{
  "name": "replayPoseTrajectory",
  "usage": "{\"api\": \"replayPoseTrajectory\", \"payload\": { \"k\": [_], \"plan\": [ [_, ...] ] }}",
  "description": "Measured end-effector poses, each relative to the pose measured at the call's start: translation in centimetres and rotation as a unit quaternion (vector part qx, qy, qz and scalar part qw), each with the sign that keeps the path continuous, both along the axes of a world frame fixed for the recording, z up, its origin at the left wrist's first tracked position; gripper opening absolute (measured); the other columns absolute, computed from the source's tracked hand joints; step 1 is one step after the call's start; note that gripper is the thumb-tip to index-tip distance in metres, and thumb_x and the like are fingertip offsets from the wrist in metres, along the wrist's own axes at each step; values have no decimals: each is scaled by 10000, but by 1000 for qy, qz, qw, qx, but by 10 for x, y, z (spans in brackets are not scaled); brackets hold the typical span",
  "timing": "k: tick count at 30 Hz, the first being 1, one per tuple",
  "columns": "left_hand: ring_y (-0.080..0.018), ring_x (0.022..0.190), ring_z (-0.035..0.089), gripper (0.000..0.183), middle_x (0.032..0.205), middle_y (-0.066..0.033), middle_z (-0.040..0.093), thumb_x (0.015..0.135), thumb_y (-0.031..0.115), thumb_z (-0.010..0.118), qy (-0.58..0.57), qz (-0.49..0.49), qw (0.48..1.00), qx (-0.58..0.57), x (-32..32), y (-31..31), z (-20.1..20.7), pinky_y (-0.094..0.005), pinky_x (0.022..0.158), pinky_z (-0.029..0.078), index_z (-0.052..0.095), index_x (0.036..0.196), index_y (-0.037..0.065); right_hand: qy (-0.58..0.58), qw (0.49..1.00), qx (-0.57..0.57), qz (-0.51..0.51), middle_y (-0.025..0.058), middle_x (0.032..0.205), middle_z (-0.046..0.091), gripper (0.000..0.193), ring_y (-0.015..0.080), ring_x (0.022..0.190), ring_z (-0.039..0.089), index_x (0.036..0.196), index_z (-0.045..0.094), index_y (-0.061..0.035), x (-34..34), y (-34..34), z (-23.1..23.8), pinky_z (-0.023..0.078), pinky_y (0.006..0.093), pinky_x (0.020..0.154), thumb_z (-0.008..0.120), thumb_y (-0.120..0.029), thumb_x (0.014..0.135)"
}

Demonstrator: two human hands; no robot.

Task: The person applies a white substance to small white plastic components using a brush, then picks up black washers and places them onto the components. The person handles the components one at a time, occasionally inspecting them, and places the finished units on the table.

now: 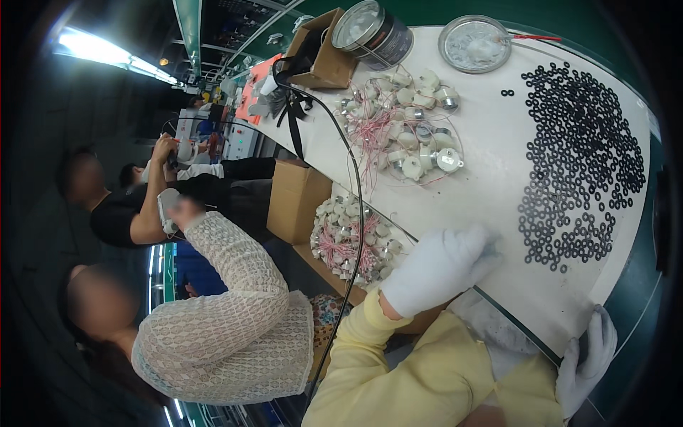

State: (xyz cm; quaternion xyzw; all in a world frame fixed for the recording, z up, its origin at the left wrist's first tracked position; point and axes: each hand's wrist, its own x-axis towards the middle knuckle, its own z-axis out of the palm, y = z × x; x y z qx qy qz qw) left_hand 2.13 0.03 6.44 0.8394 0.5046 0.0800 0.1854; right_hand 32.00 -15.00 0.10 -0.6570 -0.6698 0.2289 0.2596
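Observation:
My left hand [448, 267], in a white glove with greyish fingertips, is over the near part of the white tabletop [469, 203]. Its fingers are drawn together, slightly blurred; what they hold, if anything, is hidden. Beyond it lie many small black rings [569, 206], spread across the right side of the table. My right hand [590, 359], also gloved in white, rests at the table's near right edge, thumb and fingers apart, with nothing visible in it. Several small white-and-metal motors [413, 135] with pink wires are heaped left of the rings.
A round tin [370, 35], a cardboard box [324, 53] and a shallow dish of whitish paste [475, 44] with a red stick [537, 37] stand at the back. A black cable [359, 178] crosses the left side. More wired motors [352, 238] fill a carton. Two people work at left.

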Motion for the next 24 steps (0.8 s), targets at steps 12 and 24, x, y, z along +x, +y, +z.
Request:
{"api": "replayPoseTrajectory", "payload": {
  "k": [12,24],
  "plan": [
    [-288,631,613,321,741,-63,619,888,294,720,77,-32,995,52,5,-9,-3,-384,585,504,541,1064,94,17,1000,-7,-16,167,1454,502,524,342,1359,440,1441,494,-50,-3,-1,13,330,454,1137,507,-57,917],
    [-323,798,698,278,883,-150,703,926,241,676,-69,53,987,-135,5,3,8,-391,686,553,548,1071,41,13,999,26,24,170,1429,524,542,351,1332,462,1398,526,-39,-1,-1,18,341,451,1121,550,8,858]
  ]
}}
